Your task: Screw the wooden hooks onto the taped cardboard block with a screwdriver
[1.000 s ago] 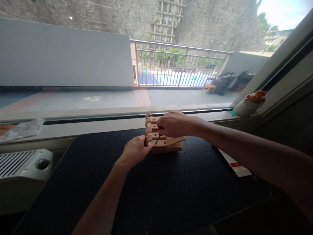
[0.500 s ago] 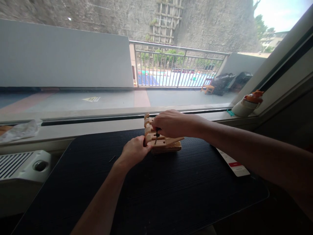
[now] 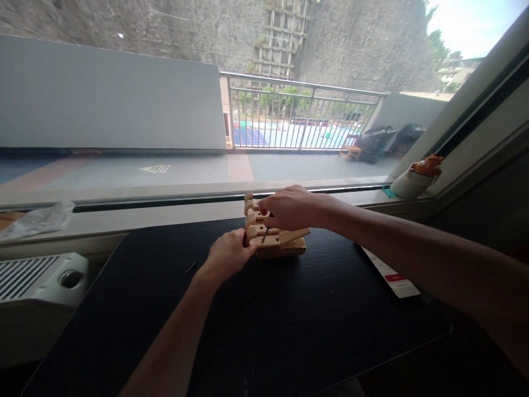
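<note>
A small wooden piece with several parallel slats, drilled holes and curved ends sits on a wooden block on the dark table. My left hand is closed on its near left end, the thumb along the front edge. Above the slats, my right hand grips a screwdriver by its dark handle, mostly hidden in the fingers. The screwdriver's thin shaft slants down, its tip at a small screw or hole near the left end of the front slat.
On the black table lies a small dark screw-like piece at left. A white and red box lies under my right forearm. A bottle with an orange top and a clear plastic bag rest on the sill.
My right hand shifts and its fingers re-form around the screwdriver handle, as in turning it. The screwdriver's tip stays on the front slat. My left hand keeps its place.
</note>
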### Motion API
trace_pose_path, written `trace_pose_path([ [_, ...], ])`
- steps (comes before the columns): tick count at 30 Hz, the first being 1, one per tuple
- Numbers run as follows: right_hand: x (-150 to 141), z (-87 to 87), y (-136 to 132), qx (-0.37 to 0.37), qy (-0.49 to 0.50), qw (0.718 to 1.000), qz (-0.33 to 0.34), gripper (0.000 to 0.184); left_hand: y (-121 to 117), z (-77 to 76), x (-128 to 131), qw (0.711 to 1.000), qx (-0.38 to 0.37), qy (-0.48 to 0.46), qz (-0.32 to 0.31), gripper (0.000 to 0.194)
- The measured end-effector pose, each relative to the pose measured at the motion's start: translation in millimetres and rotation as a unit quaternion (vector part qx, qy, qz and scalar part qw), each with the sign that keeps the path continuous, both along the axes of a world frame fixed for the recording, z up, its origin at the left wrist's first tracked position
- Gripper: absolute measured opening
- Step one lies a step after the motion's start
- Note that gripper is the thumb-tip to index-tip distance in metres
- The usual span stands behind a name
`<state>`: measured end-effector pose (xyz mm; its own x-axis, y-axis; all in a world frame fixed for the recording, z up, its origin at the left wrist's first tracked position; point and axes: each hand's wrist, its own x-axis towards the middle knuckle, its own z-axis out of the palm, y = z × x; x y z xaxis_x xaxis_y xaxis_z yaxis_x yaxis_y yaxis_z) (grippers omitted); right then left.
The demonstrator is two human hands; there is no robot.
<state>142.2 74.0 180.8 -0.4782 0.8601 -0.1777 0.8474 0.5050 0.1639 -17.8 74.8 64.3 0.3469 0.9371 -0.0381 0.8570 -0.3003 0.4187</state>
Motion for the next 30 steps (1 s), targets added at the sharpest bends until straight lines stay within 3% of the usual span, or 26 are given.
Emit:
trace_pose_path([
  [6,0.3,3.1,-1.7,-0.005,0.036,0.997,0.068,0.022,-0.1,-0.7,-1.8,1.0,0.0,-0.004,-0.006,0.031],
  [9,-1.9,-1.3,-1.1,0.004,0.022,0.996,0.089,0.025,0.6,-2.1,-1.9,1.0,-0.001,-0.001,-0.005,0.031],
  [19,-2.7,-7.9,2.4,0.035,0.03,0.999,0.002,0.037,-0.7,0.3,-1.4,1.0,-0.005,-0.001,-0.002,0.033],
  [25,2.2,4.1,-4.1,0.033,0.032,0.998,0.046,0.028,-1.0,1.0,-2.0,1.0,-0.006,-0.003,-0.003,0.036],
  [30,0.3,0.0,-6.9,0.011,0.014,0.998,0.067,0.027,1.0,-1.9,-1.0,1.0,-0.005,0.005,0.0,0.035],
])
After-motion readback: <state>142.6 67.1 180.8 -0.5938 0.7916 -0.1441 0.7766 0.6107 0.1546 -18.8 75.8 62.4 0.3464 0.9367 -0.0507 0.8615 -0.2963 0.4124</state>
